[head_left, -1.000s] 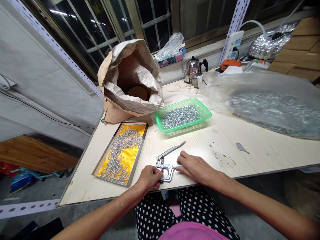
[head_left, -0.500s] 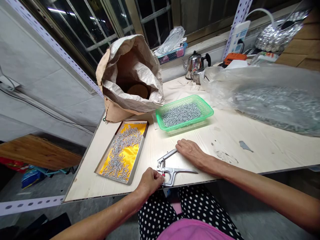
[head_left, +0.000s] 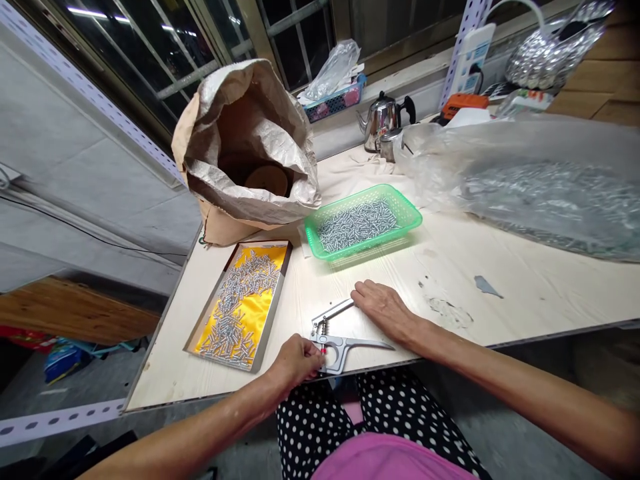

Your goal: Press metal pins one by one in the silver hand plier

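Note:
A silver lever hand press (head_left: 341, 345) with a spring and a red part lies at the table's front edge. My right hand (head_left: 383, 308) has its fingers curled over the end of the raised lever (head_left: 334, 311). At the press's left side, my left hand (head_left: 299, 359) pinches close to the red part; whatever is between its fingertips is hidden. Left of the press is a shallow box (head_left: 271, 317) lined with yellow cloth (head_left: 261, 310), with many small metal pins (head_left: 227, 330) scattered on it. Beyond the press, a green plastic basket (head_left: 411, 219) holds similar pins (head_left: 357, 225).
A large open paper sack (head_left: 210, 223) stands at the back left. A clear plastic bag (head_left: 540, 193) full of metal pieces covers the right side. A steel kettle (head_left: 381, 123) stands by the window. A grey scrap (head_left: 487, 287) lies on the table (head_left: 450, 267).
The view has shifted slightly, so the sack and basket appear a little further left. Both hands keep their places at the press, with the lever still raised.

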`<state>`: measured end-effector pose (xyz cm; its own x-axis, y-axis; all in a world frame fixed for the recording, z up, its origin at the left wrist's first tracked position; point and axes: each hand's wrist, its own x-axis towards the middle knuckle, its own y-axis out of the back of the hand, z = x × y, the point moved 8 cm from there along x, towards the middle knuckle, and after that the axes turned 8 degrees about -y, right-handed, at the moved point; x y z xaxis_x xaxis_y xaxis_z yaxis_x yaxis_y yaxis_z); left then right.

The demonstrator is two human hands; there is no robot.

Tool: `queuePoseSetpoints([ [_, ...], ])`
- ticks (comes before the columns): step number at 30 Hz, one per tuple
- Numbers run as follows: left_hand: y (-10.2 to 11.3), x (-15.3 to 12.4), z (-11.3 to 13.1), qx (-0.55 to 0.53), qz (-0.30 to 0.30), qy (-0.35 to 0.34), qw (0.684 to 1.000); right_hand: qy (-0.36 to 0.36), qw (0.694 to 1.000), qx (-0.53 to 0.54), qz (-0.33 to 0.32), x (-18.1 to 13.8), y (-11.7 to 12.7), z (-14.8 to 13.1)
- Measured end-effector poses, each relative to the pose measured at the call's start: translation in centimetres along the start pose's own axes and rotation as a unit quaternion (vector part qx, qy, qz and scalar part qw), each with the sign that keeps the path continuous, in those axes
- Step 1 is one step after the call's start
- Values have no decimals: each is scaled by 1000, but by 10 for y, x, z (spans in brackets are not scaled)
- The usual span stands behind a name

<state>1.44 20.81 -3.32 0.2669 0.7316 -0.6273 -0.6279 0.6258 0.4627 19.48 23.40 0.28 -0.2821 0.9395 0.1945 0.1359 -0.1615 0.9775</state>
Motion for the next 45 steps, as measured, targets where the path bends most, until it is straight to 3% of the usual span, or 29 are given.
queuePoseSetpoints([
  [19,2,-1,-4,35,-1,-3,999,-12,993,104,-46,-36,20,-10],
  [22,15,-9,15,153,61,-87,983,-7,995,93,-38,-36,22,-11],
  [25,18,-21,53,272,138,-239,922,0,996,80,-32,-34,25,-13],
  [28,-4,-18,78,335,94,-339,874,15,998,63,-23,-29,31,-18],
  [31,-21,-6,91,355,64,-386,849,40,999,28,-9,-21,37,-27],
  [41,-7,19,91,342,124,-314,877,56,996,-16,-60,8,19,-33],
  [45,-9,21,90,371,102,-308,870,64,995,-1,-80,7,5,-36],
])
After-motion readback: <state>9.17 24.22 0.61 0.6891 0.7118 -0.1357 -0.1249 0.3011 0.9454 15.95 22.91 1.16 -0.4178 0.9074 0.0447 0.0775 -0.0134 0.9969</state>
